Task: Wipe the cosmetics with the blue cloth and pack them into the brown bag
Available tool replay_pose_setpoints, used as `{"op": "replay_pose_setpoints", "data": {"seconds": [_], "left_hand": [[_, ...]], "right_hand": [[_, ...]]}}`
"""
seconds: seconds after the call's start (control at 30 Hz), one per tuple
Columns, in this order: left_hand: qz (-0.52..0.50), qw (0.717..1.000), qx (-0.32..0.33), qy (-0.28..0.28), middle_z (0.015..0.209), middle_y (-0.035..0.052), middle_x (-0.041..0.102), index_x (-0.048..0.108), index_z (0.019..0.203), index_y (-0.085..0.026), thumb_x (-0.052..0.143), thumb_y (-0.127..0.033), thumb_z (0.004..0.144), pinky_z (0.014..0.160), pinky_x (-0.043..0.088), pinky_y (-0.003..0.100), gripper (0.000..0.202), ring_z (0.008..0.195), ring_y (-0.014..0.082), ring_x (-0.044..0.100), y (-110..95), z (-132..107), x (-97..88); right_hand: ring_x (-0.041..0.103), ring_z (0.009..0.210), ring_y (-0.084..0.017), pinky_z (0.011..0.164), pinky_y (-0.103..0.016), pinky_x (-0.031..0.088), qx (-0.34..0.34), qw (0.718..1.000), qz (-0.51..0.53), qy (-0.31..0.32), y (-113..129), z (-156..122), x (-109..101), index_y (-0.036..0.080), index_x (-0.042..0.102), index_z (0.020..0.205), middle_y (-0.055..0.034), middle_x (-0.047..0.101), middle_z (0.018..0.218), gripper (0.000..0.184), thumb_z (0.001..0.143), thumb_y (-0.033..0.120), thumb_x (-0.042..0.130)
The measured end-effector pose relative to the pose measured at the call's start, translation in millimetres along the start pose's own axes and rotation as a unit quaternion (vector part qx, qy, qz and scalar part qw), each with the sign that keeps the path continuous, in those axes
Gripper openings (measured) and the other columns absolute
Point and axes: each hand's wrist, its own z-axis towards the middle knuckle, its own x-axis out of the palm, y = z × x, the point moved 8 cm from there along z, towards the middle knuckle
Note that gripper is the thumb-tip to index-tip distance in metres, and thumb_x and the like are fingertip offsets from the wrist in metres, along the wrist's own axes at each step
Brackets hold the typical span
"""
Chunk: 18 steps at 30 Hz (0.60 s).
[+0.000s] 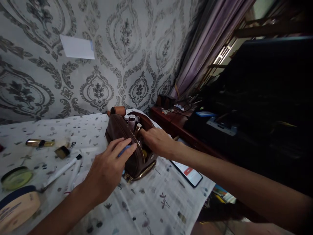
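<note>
Head view: open bag (116, 128) on cloth (149, 204), long axis running away leftward. Left hand (107, 167), fingers parted, against its left side; right hand (156, 140), nearer the bottles (131, 122), at its mouth, grip hidden, closure indeterminable.

Shows grey patterned wallpaper (119, 58) bearing a white sheet (77, 47), with a purple curtain (206, 44) to its right; also includes a phone (192, 175), lit and face up.
</note>
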Motion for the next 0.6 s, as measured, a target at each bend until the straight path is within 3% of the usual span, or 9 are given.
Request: {"op": "replay_pose_setpoints", "data": {"seconds": [0.13,0.23,0.43,0.6], "left_hand": [[-0.008,1.0,-0.001,-0.005,0.137,0.0093,0.057,0.051,0.138,-0.023,0.037,-0.002,0.088,0.095,0.057,0.044,0.056,0.128,0.0265,0.05,0.0,0.3,-1.8],[-0.008,1.0,0.0,-0.003,0.137,0.01,0.057,0.052,0.137,-0.021,0.037,-0.002,0.087,0.091,0.059,0.041,0.055,0.127,0.0267,0.05,-1.4,0.8,-3.2],[-0.006,1.0,-0.012,0.004,0.138,0.0094,0.057,0.051,0.138,-0.022,0.036,-0.001,0.087,0.092,0.058,0.041,0.057,0.128,0.026,0.049,-1.7,0.0,-4.5],[0.001,1.0,-0.013,0.001,0.138,0.009,0.057,0.051,0.138,-0.023,0.036,-0.002,0.088,0.089,0.059,0.037,0.056,0.128,0.0251,0.05,-1.8,-2.0,-4.5]], "right_hand": [[0.069,0.093,-0.026,0.071,-0.03,0.046,0.001,1.0,0.012,-0.007,1.6,1.0,4.6,0.011,0.053,0.117,-0.0147,0.07,0.098,0.026,0.091,0.01,0.048],[0.069,0.093,-0.025,0.072,-0.029,0.047,0.001,1.0,0.017,-0.009,0.3,2.4,10.9,0.01,0.055,0.115,-0.0155,0.07,0.102,0.027,0.089,0.008,0.051],[0.068,0.105,-0.028,0.085,-0.033,0.051,-0.069,0.997,0.001,0.03,9.6,-0.2,12.5,0.004,0.066,0.109,-0.0202,0.069,0.111,0.024,0.089,0.006,0.054],[0.071,0.098,-0.031,0.078,-0.033,0.055,-0.069,0.993,-0.045,0.078,18.3,1.5,12.6,0.004,0.072,0.103,-0.0218,0.072,0.104,0.023,0.083,0.004,0.062]]}}
